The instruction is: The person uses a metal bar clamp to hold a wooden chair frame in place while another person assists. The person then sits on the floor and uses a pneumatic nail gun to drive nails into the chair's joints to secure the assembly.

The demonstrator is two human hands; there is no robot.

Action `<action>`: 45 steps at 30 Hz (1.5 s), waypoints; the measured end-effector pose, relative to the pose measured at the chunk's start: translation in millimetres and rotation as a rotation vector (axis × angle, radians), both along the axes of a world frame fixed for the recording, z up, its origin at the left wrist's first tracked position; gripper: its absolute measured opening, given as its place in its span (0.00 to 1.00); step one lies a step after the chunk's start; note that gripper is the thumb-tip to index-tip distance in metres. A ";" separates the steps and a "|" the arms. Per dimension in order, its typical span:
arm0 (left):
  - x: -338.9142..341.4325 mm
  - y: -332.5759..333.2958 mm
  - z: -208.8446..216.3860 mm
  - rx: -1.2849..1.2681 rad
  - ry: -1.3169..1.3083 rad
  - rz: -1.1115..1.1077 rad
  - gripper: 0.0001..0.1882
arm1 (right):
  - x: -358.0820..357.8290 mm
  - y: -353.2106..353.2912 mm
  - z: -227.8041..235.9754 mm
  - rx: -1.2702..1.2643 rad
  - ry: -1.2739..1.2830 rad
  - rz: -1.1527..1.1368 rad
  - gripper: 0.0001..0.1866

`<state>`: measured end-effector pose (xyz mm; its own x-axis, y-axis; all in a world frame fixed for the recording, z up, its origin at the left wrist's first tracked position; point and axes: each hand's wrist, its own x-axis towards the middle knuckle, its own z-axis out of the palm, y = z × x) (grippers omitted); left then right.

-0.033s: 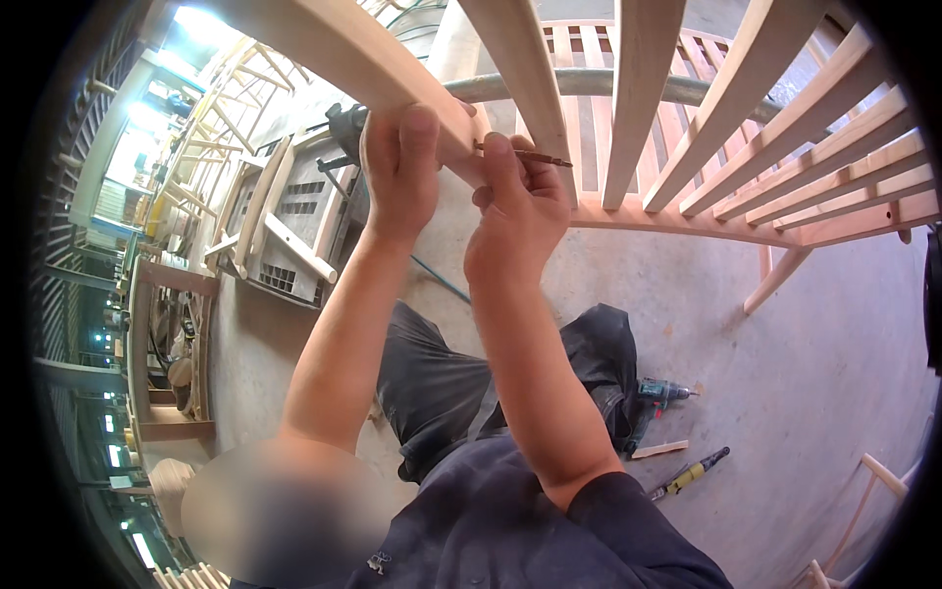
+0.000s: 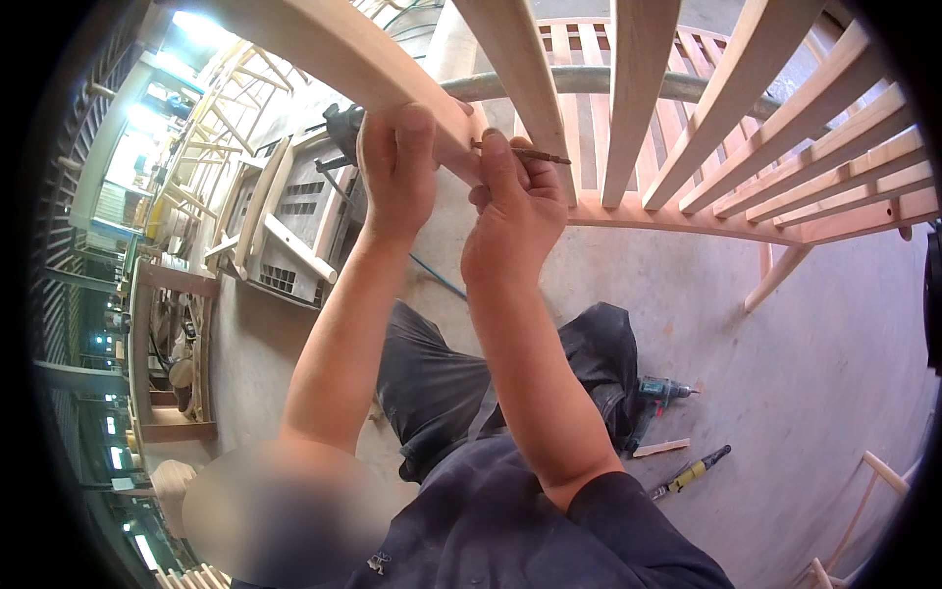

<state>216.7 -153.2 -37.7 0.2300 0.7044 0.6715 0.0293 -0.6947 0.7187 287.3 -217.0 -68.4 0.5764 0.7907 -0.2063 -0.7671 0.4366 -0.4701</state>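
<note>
A thick pale wooden beam (image 2: 339,59) of a slatted bench-like frame slants down from the upper left. My left hand (image 2: 400,162) is wrapped round its lower part, thumb on the near face and the other fingers partly hidden behind. Close by, my right hand (image 2: 520,187) pinches a thin, dark brown rod (image 2: 540,155) between thumb and fingers. One end of the rod meets the beam's side; its narrow tip points right, towards the slats. What kind of rod it is, I cannot make out.
Wooden slats (image 2: 643,88) fan out to the right, above a lower rail (image 2: 687,218). A grey pipe (image 2: 589,80) crosses behind them. On the floor lie a cordless drill (image 2: 663,390), a wood offcut (image 2: 662,448) and a yellow-and-black tool (image 2: 692,473). Wooden frame parts (image 2: 294,240) stand at the left.
</note>
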 end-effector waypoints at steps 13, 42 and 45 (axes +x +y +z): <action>-7.1 3.5 -5.2 -0.028 0.045 -0.025 0.33 | 16.5 -14.8 -12.7 0.115 -0.130 -0.150 0.10; -46.1 13.1 -14.6 0.187 0.388 0.688 0.38 | 30.9 -11.2 -58.9 0.141 -0.094 0.024 0.08; -11.7 2.6 -11.1 -0.017 0.126 0.509 0.36 | 35.6 -4.3 -55.9 0.158 -0.127 0.015 0.09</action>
